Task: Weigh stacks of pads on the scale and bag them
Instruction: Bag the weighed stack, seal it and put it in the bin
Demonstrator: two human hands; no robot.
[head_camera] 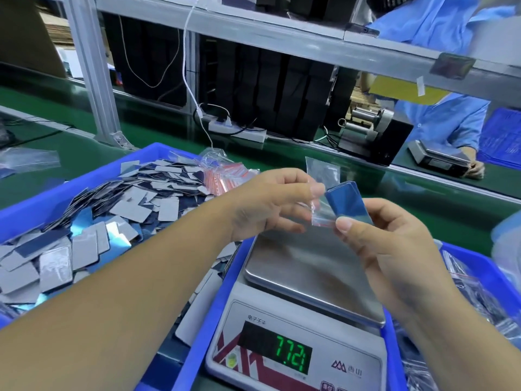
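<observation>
The blue bin (pixel 42 198) of loose pads (pixel 98 221) lies at my left and the scale (pixel 304 306) sits just below my hands, its steel pan bare (though the display reads 7.72). My left hand (pixel 270 204) pinches the mouth of the small clear bag (pixel 324 193) while my right hand (pixel 394 238) pinches the blue stack of pads (pixel 348 203), its upper part not yet covered. To do this well I should hold the mouth wide, keep the stack squared, and push it straight in so no pad catches the seal.
</observation>
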